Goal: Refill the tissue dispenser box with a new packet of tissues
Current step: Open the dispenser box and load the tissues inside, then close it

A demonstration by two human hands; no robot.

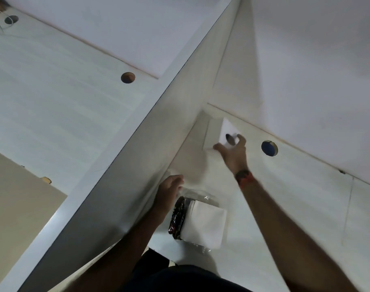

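Hands, two: right hand [232,153] touching one white dispenser box [216,133], left hand [169,191] beside one tissue packet [197,221].

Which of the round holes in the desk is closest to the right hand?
The blue-looking hole, just right of the right hand on the same desk section. The others lie beyond the partition.

A white desk [285,207] with a round cable hole [269,148] meets a pale partition [137,165] on its left.

White desks [306,207] with round cable holes [128,77], white partition [137,165] between.
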